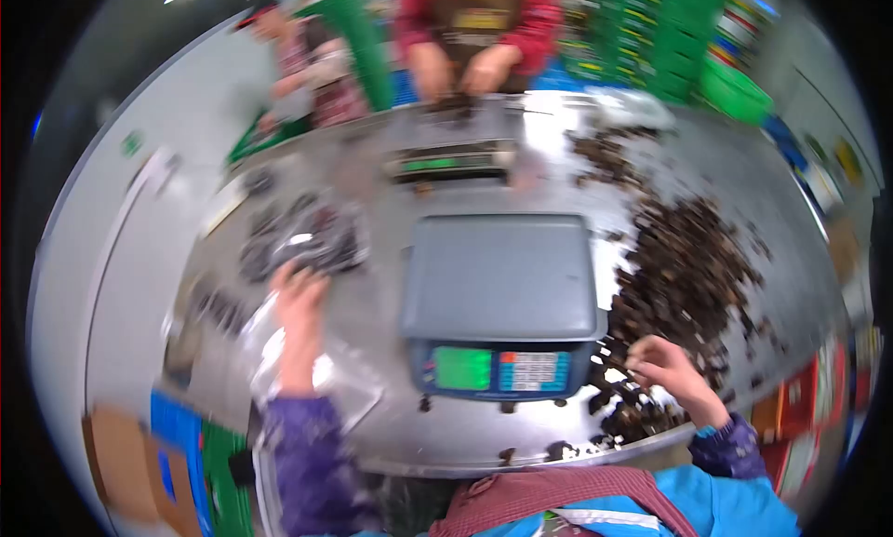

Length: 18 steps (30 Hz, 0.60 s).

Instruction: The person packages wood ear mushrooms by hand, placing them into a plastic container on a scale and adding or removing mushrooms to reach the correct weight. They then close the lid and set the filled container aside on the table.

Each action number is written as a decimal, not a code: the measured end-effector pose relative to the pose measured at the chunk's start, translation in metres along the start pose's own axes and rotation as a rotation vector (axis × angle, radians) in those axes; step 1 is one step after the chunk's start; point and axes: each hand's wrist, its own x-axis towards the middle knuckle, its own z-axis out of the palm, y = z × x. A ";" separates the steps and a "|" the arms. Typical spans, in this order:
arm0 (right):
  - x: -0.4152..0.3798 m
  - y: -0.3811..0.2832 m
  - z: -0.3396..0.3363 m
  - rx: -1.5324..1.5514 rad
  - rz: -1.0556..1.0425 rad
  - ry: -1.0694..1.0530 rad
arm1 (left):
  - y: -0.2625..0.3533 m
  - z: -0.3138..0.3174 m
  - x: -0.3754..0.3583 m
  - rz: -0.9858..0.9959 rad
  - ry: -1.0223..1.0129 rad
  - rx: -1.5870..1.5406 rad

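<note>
Glossy metal table (774, 222); matt grey plastic scale top (502, 276); shiny clear plastic bags (349, 377).

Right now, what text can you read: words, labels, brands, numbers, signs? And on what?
None legible. Marks seen, all too blurred or small to read:
Near bench scale's green display: blurred.
Its keypad: key marks too small.
Far scale's green display: blurred.
Brown apron on the person opposite: yellowish print, blurred.
Stacked green crates: yellow marks, blurred.
Round green wall mark: can't tell if it bears text.

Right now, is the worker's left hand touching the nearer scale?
Apart. The head view shows metal tabletop between the left hand and the nearer scale.
</note>
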 end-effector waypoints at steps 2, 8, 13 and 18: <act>-0.003 0.036 -0.012 -0.072 0.074 -0.020 | 0.044 0.006 -0.038 0.093 -0.008 0.459; -0.020 0.126 -0.008 -0.571 0.079 -0.133 | 0.074 -0.030 -0.115 0.338 -0.243 1.241; -0.026 0.141 -0.019 -0.789 0.115 -0.010 | 0.067 -0.077 -0.141 -0.016 -0.312 1.467; -0.029 0.142 -0.041 -0.866 0.091 0.121 | 0.065 -0.082 -0.136 0.184 -0.329 1.509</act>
